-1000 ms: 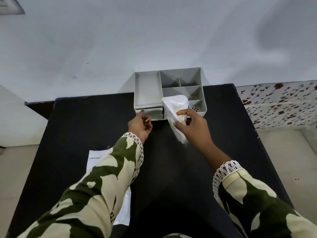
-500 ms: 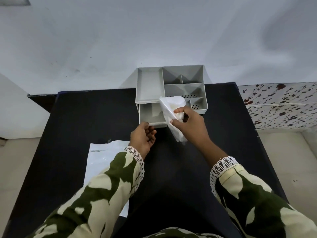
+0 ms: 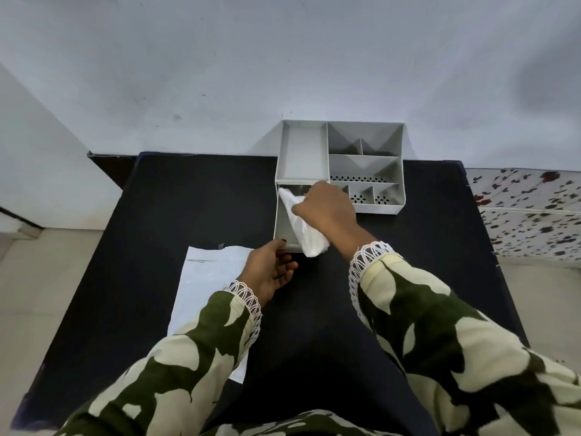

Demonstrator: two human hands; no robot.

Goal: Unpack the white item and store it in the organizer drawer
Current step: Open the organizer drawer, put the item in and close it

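Observation:
A grey organizer [image 3: 366, 171] with several compartments stands at the far edge of the black table. Its drawer [image 3: 282, 221] is pulled out toward me on the left side. My right hand [image 3: 327, 209] grips the white item [image 3: 306, 234], a crumpled soft white piece, and holds it over the open drawer; one end dips inside and the other hangs past the drawer's front. My left hand [image 3: 270, 265] sits at the drawer's front left corner, thumb touching the front edge, fingers loosely curled.
An empty white packaging bag [image 3: 207, 287] lies flat on the black table [image 3: 176, 209] under my left forearm. A pale wall rises behind the organizer. A floral-patterned surface [image 3: 528, 209] borders the table on the right.
My left hand has pulled the drawer out toward me. My right hand has carried the white item left, from in front of the organizer to over the open drawer.

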